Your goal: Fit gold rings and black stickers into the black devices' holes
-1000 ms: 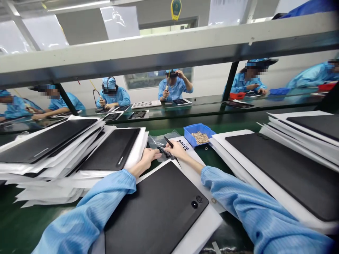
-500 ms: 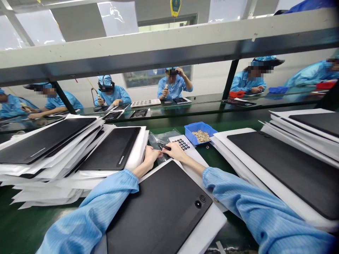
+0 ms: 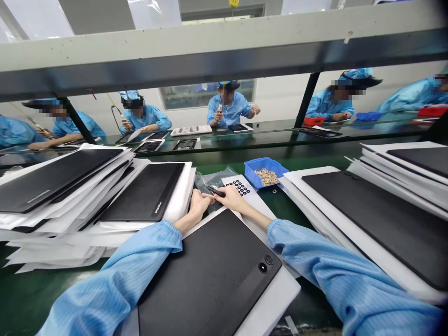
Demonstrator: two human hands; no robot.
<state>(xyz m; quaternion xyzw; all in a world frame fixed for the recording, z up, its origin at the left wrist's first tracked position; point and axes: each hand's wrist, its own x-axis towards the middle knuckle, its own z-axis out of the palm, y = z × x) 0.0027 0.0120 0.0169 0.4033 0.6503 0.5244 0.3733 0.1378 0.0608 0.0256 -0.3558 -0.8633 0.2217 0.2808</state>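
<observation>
A black tablet back cover (image 3: 210, 275) with two round camera holes lies on white foam between my forearms. Beyond its far edge my left hand (image 3: 199, 205) and my right hand (image 3: 231, 197) meet over a clear plastic bag (image 3: 213, 179). My right hand pinches black tweezers (image 3: 214, 191) whose tip points left toward my left fingers. My left hand is closed in a pinch on something too small to make out. A white sheet of small black rings (image 3: 241, 187) lies right beside my right hand.
A blue tray (image 3: 266, 171) of small tan parts stands behind the sheet. Stacks of black covers on white foam rise at left (image 3: 59, 186) and right (image 3: 381, 219). Several people in blue coats work across a green conveyor (image 3: 224, 158).
The tweezers swung from pointing up and away to lying low, pointing left at my left fingers. Both hands drew together. The view shifted slightly downward.
</observation>
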